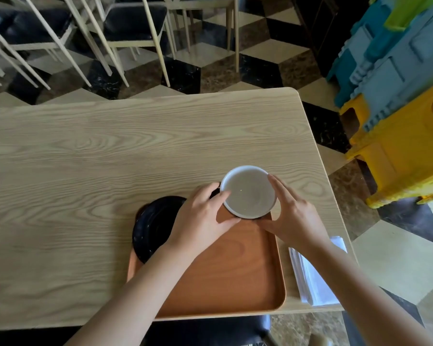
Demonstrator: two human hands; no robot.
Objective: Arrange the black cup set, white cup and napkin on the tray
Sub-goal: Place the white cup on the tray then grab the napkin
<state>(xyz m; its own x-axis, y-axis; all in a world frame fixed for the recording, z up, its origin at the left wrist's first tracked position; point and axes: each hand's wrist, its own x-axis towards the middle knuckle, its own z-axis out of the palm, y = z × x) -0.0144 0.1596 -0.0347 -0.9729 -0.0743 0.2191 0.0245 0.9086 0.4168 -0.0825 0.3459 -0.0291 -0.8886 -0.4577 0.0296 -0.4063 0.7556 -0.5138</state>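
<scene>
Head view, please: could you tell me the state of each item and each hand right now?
white cup: upright, over the tray's far right corner, held between both hands
left hand: grip closed on the cup's left side
right hand: fingers against the cup's right side
black saucer: on the tray's far left corner
tray: flat on the table
napkin: on the table, right of the tray

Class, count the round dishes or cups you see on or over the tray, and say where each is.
2. The white cup is held by both hands over the tray's far right corner; a black dish sits at its far left. Others may be hidden.
</scene>
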